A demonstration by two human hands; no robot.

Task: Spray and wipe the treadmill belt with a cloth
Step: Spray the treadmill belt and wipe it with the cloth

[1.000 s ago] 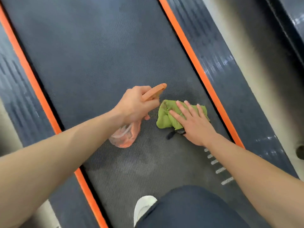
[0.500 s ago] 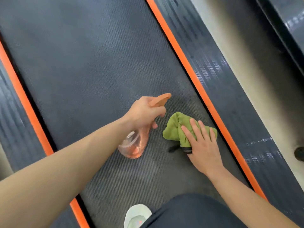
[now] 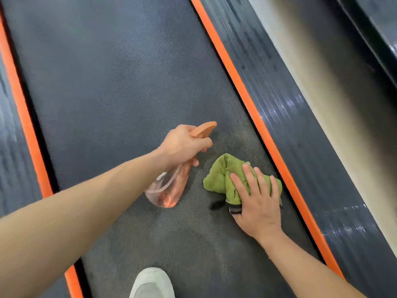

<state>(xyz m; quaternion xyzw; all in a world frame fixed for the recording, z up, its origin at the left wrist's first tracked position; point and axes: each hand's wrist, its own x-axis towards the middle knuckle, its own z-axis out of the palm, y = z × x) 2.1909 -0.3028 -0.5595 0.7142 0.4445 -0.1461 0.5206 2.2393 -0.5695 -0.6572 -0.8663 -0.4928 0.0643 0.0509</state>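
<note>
The left hand wraps the neck of the spray bottle, so the trigger is out of sight. Only the tip of the orange head pokes past the knuckles. The right hand covers the near half of the green cloth. A small black-and-grey bit by its thumb is too small to make out. The white shoe is cut by the bottom edge, and both forearms run out of the picture. The belt runs off at top and bottom. The right side rail is smeared with blur. A dark shape in the top right corner is cropped past telling.
</note>
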